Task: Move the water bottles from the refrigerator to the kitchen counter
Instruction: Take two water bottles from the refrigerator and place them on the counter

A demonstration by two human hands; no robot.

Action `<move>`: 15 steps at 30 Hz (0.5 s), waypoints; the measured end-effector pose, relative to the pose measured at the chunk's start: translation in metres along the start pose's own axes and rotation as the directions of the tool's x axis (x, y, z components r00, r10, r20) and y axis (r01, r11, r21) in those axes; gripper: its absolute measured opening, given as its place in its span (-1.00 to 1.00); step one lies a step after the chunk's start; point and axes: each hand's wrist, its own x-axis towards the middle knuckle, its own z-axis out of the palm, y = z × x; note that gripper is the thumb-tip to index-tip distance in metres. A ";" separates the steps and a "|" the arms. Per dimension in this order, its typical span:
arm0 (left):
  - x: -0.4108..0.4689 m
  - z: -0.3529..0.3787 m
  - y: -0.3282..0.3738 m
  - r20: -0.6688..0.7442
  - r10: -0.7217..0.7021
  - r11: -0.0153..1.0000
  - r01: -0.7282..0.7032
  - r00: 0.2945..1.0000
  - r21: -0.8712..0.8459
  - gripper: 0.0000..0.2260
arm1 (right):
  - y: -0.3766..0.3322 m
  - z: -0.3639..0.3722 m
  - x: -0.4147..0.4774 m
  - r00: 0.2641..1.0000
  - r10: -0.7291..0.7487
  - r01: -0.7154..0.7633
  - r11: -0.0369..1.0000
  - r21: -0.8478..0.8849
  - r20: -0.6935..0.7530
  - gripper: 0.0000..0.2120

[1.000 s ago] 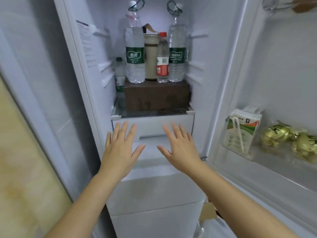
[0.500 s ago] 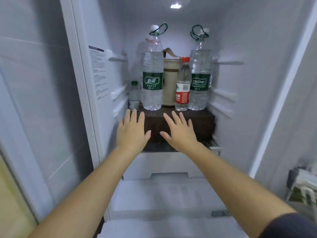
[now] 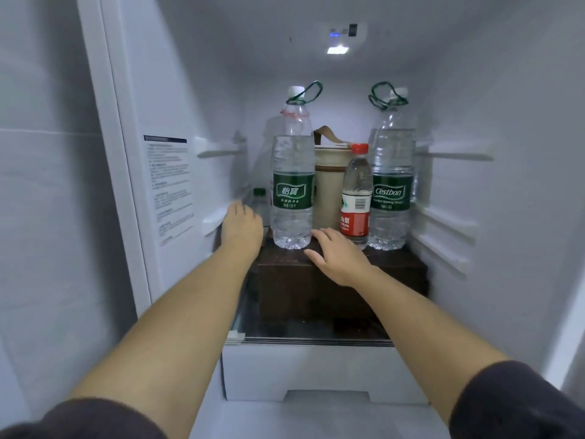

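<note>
Inside the open refrigerator, two tall green-labelled water bottles stand on a dark brown box (image 3: pixel 342 286): the left tall bottle (image 3: pixel 292 182) and the right tall bottle (image 3: pixel 392 185). Between them stands a small red-capped bottle (image 3: pixel 356 198). A small green-capped bottle (image 3: pixel 260 201) stands low at the far left, partly hidden. My left hand (image 3: pixel 242 228) reaches beside that small bottle, left of the left tall bottle; its fingers are hidden. My right hand (image 3: pixel 337 256) hovers with fingers spread over the box, between the left tall bottle's base and the red-capped bottle, gripping nothing.
A beige canister with a brown strap (image 3: pixel 329 185) stands behind the bottles. A glass shelf (image 3: pixel 316 339) carries the brown box, above a white drawer (image 3: pixel 316 369). Shelf rails line both fridge walls. A label sheet (image 3: pixel 169 188) is on the left wall.
Both hands have moved forward and up into the fridge, from in front of the drawer to the bottles' bases. The view has closed in on the shelf.
</note>
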 end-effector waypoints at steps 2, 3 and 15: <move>0.018 0.007 0.002 0.027 0.020 1.000 -0.020 0.999 0.009 -0.65 | 0.004 0.004 0.003 1.000 -0.010 0.011 0.999 0.036 -0.009 -0.40; 0.028 0.010 0.004 0.029 0.024 1.000 -0.025 0.999 0.013 -0.65 | 0.005 0.006 0.004 1.000 -0.017 0.017 0.999 0.047 -0.002 -0.40; 0.116 0.031 0.006 0.030 -0.009 0.985 0.014 1.000 -0.174 -0.43 | 0.012 0.013 0.009 0.999 -0.051 0.050 0.996 0.080 0.014 -0.42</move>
